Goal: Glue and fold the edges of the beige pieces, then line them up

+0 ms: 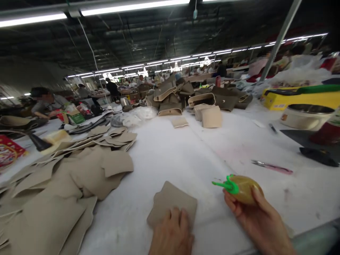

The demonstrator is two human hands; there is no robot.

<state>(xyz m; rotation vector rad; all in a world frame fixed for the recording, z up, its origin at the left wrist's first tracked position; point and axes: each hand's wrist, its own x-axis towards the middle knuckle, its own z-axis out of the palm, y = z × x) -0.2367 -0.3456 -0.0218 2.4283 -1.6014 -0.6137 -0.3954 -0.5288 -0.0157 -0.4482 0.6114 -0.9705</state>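
My right hand (252, 209) is wrapped around a squeeze bottle (245, 190) of amber glue-like liquid with a bright green nozzle pointing left. The bottle is held tilted above the white table. My left hand (174, 232) lies with fingers stretched over a flat taupe leather-like piece (172, 198), pressing on its near part. A big overlapping heap of similar taupe pieces (53, 202) spreads on the left of the table.
Pink-handled thread snips (273, 167) lie on the right. Folded brown pouches (170, 95) are piled at the back, beside small beige pieces (211, 117). A white pot (305, 117) and a yellow box (281, 99) stand at the right. A person (46, 101) sits at the far left.
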